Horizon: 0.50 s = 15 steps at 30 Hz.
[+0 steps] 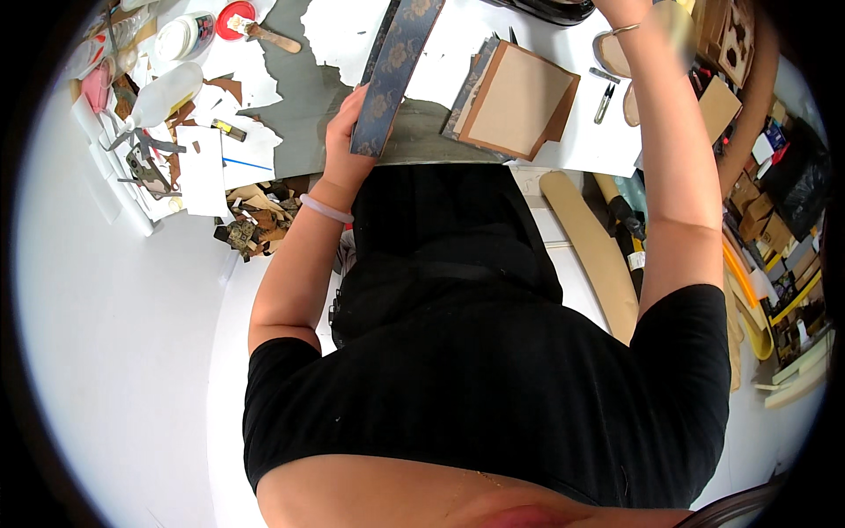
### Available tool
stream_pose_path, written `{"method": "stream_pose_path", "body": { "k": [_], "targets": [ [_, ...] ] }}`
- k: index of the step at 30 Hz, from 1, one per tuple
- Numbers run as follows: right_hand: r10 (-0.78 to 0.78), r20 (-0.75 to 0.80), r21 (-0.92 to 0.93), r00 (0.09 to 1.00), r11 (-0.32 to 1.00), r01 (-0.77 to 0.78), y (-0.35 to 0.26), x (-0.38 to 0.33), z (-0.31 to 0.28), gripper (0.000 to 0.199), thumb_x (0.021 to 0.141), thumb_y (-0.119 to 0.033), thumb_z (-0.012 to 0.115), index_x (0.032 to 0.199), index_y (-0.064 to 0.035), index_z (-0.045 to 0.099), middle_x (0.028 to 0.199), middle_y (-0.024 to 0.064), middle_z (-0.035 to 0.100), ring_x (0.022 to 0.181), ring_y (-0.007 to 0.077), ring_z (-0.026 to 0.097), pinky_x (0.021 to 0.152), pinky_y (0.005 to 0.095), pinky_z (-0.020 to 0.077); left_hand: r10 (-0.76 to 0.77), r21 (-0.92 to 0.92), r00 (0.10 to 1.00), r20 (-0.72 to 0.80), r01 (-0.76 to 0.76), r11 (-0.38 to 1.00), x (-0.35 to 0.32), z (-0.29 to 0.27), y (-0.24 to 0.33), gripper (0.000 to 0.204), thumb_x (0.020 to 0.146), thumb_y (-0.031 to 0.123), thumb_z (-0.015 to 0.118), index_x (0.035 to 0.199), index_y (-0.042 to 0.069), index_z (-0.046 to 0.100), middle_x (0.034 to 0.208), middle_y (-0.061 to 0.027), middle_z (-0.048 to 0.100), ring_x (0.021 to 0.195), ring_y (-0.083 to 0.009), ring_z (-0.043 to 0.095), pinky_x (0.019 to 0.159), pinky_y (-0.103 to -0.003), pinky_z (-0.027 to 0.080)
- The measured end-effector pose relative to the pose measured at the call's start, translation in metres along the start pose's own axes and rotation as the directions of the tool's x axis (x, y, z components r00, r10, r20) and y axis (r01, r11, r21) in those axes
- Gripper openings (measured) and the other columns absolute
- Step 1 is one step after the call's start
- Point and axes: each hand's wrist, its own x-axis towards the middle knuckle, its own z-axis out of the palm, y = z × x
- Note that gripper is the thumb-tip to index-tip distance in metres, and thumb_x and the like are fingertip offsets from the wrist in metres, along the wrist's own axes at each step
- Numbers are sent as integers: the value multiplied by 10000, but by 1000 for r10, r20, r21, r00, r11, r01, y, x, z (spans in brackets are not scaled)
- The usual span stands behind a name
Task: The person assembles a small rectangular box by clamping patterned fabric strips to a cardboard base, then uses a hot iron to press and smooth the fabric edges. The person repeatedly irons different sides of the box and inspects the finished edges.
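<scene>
My left hand (343, 123) is closed around the near end of a long, narrow piece (393, 75) covered in blue floral fabric. The piece stands tilted over the table, and its far end leaves the picture at the top. My right hand (622, 11) reaches to the top edge, beside the base of a black device (553, 9); its fingers are cut off from view. Between my arms lies a beige panel with a brown border (521, 99), resting on another patterned piece. Right of the panel is a pair of small thread snips (605, 104).
A white tub (185, 37), a red lid (235, 19) with a wooden spatula (275, 38), a translucent bottle (167, 92) and a yellow cutter (229, 130) crowd the table's left side. Scraps (264, 216) are heaped below. Rolls and boards (590, 246) stand to the right.
</scene>
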Motion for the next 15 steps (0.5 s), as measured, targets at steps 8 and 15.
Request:
{"method": "stream_pose_path", "body": {
  "k": [8, 15],
  "targets": [
    [-21, 50, -375, 999, 926, 39, -8, -19, -25, 692, 876, -255, 769, 1444, -21, 450, 1433, 251, 479, 1350, 423, 451, 1150, 454, 364, -343, -312, 937, 63, 345, 885, 3, -15, 29, 325, 840, 21, 768, 1154, -13, 693, 1097, -123, 734, 1039, -256, 685, 957, -349, 506],
    [-196, 314, 496, 929, 868, 16, -179, -61, -72, 1002, 756, -208, 917, 1559, -3, 355, 1567, 169, 414, 1482, 272, 360, 1222, 406, 284, -108, -129, 979, 172, 131, 983, 10, -102, 149, 286, 840, 44, 791, 1100, -21, 692, 966, -137, 742, 837, -240, 711, 780, -320, 548]
  ]
}}
